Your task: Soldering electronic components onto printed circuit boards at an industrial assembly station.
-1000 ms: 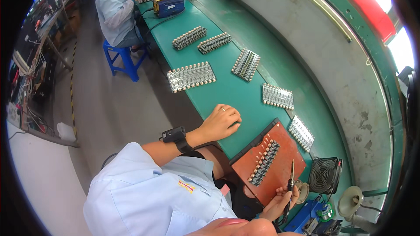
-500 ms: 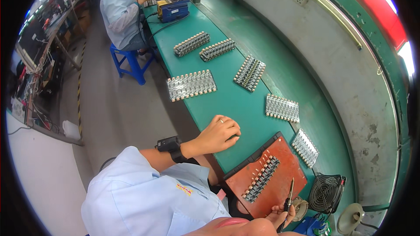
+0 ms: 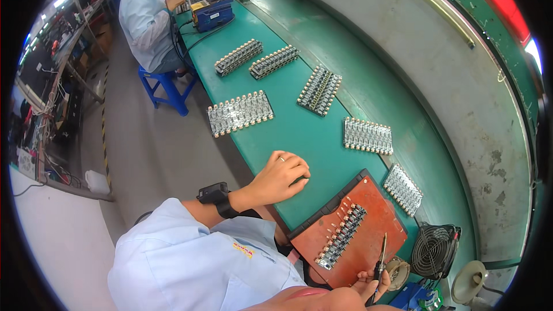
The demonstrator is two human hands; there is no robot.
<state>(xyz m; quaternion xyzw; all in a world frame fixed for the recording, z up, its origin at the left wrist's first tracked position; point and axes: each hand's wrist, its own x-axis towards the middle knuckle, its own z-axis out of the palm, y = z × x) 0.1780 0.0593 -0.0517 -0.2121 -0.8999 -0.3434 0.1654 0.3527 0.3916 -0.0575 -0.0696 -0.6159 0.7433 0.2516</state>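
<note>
My right hand (image 3: 365, 283), at the lower right, is closed around the dark handle of a soldering iron (image 3: 382, 253). Its thin tip points up and away, over a reddish-brown board (image 3: 311, 241). On that board lies a narrow strip of small dark parts with metal ends (image 3: 341, 237), with several loose small pieces (image 3: 340, 219) beside it. My left hand (image 3: 281, 177) rests on the green bench left of the board, its fingers curled in and nothing showing in them. A ring is on one finger, and a black device (image 3: 214, 196) is strapped to that wrist.
Panels of metal-ended parts (image 3: 241, 113) lie about the green bench (image 3: 271, 135), some stacked. A black fan (image 3: 433, 251) and a round tin (image 3: 397, 272) stand right of the board. Farther off are a blue machine (image 3: 213, 16) and a co-worker on a blue stool (image 3: 167, 89).
The view has shifted slightly, so the bench and far panels appear a little farther left. Both hands keep their pose, and the soldering iron stays in my right hand.
</note>
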